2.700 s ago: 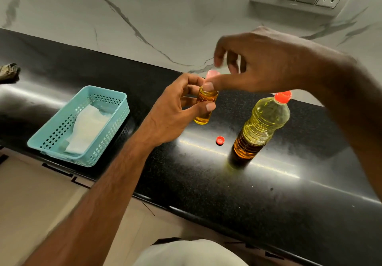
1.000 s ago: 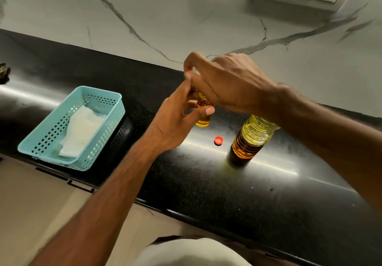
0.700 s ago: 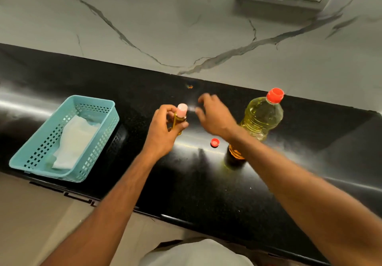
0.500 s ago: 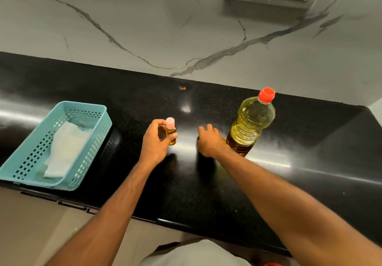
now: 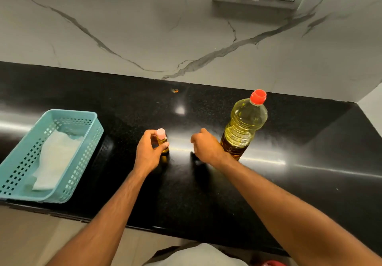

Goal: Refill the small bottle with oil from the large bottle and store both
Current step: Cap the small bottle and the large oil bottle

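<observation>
On the black table (image 5: 206,203), the left hand (image 5: 146,154) pinches the capped small bottle (image 5: 162,141). The right hand (image 5: 206,148) curls downward, its grip unclear, beside the large bottle (image 5: 244,125). A careless elbow could topple either.

Showing two bare forearms, the left forearm (image 5: 107,210) and the right forearm (image 5: 289,210), each uncovered along its whole visible length up to the wrist. Ending in a bare left hand (image 5: 147,154) and a bare right hand (image 5: 206,147). Wearing a light, off-white garment (image 5: 198,255) over the torso, appearing at bottom centre as a smooth, rounded shape. Bordering that garment at its upper left, a dark strip (image 5: 165,250); material not identifiable.
</observation>
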